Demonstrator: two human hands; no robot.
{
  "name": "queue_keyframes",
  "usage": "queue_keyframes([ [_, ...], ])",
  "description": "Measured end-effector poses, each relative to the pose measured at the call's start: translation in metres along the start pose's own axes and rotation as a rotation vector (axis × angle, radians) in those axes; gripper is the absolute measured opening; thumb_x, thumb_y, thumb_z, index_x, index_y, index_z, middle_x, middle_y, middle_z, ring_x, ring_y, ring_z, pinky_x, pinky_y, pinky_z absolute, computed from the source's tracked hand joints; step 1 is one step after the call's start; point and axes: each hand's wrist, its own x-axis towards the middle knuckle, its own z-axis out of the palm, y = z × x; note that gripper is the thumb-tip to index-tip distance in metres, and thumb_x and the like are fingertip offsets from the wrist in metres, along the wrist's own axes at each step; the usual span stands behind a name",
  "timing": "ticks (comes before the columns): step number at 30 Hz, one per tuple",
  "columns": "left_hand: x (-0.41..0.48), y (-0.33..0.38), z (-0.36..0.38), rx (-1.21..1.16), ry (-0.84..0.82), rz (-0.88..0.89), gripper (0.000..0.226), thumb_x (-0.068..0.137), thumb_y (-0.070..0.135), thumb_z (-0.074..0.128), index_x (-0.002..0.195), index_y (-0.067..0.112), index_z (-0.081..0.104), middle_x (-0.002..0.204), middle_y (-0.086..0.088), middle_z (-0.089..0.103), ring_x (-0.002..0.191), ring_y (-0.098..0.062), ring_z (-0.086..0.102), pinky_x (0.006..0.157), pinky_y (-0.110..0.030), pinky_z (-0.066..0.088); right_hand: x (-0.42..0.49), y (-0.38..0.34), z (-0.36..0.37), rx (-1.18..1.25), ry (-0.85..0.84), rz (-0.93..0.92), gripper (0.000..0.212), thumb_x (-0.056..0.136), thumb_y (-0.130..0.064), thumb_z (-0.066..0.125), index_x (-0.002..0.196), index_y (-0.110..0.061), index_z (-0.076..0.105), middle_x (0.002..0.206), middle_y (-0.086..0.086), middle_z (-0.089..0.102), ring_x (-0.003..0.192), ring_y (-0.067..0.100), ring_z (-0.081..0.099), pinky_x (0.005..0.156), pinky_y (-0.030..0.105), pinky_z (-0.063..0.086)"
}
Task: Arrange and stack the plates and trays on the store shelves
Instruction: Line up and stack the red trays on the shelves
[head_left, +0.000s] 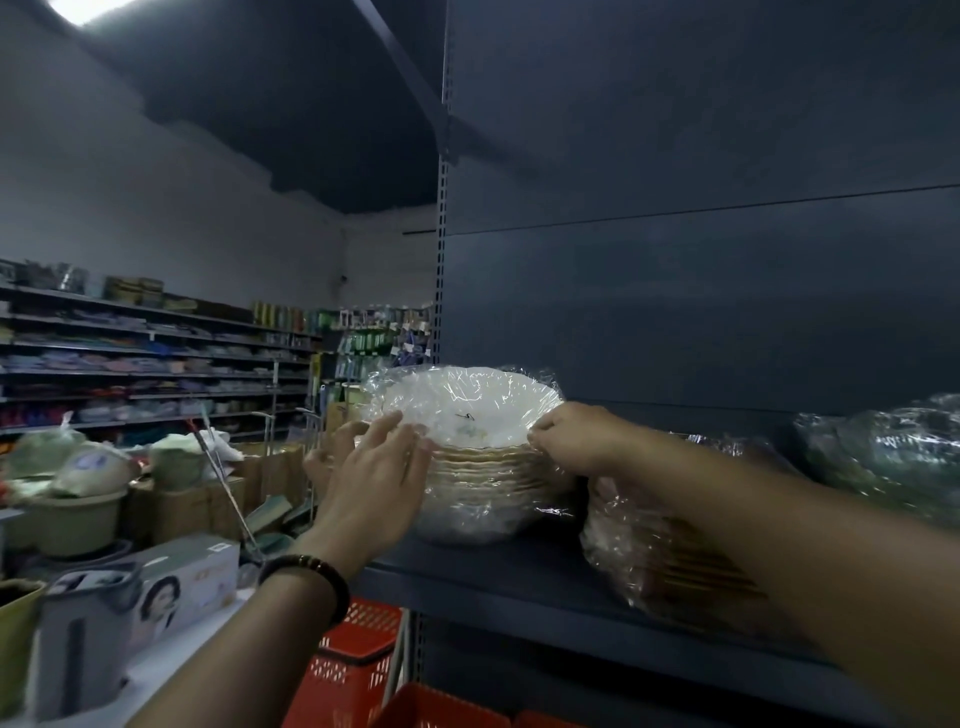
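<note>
White, gold-rimmed plates (467, 410) — plastic-wrapped stack

You are looking at store clutter lying left and below.
Red plastic baskets (358, 670) are sitting low near the bottom edge, a pale printed box (192, 577) is lying on a white surface (171, 670) to their left, tan buckets (78, 525) and cardboard boxes (182, 506) are crowding together behind it, and far shelving (156, 364) packed with colourful goods is stretching across the background.
</note>
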Motion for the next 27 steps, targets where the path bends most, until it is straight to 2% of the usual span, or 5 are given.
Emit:
queue_keyframes([
  [7,0.003,-0.018,0.005,0.077,-0.096,-0.138,0.082,0.093,0.086,0.0,0.148,0.05,0.051,0.165,0.013,0.044,0.158,-0.02,0.028,0.124,-0.064,0.017,-0.006,-0.006,-0.014,-0.055,-0.117,-0.036,0.024,0.11,-0.03,0.046,0.108,-0.016,0.066,0.11,0.007,0.065,0.099,0.026,0.061,0.095,0.039,0.053],
  [10,-0.01,0.008,-0.018,-0.001,-0.156,-0.223,0.073,0.096,0.08,0.021,0.156,0.045,0.042,0.168,0.017,0.035,0.161,-0.022,0.017,0.127,-0.064,0.006,-0.012,-0.011,-0.024,-0.113,-0.057,-0.083,0.028,0.106,-0.029,0.044,0.095,-0.017,0.067,0.104,0.006,0.069,0.094,0.027,0.062,0.082,0.035,0.051],
  [14,-0.033,0.026,-0.043,-0.039,-0.036,-0.237,0.062,0.093,0.066,0.04,0.146,0.038,0.054,0.15,0.005,0.061,0.15,-0.028,0.039,0.119,-0.064,0.028,-0.045,-0.014,-0.043,-0.123,0.034,-0.146,0.03,0.102,-0.032,0.051,0.113,-0.023,0.076,0.118,0.001,0.072,0.107,0.027,0.066,0.103,0.044,0.052],
  [20,-0.094,0.095,-0.071,-0.105,0.075,-0.126,0.014,0.099,0.045,0.061,0.112,0.043,0.064,0.122,0.021,0.061,0.125,-0.017,0.056,0.104,-0.046,0.036,-0.124,0.001,-0.063,-0.072,0.2,-0.296,0.018,0.095,-0.031,0.06,0.094,-0.024,0.077,0.094,-0.007,0.074,0.09,0.015,0.068,0.084,0.038,0.059],
  [27,-0.184,0.176,-0.044,-0.298,0.073,0.079,0.01,0.09,0.049,0.06,0.09,0.042,0.067,0.095,0.026,0.068,0.099,-0.006,0.062,0.09,-0.05,0.05,-0.244,0.073,-0.049,-0.058,0.375,-0.402,0.016,0.093,-0.031,0.067,0.081,-0.025,0.075,0.08,-0.014,0.069,0.077,0.002,0.062,0.074,0.024,0.049],
])
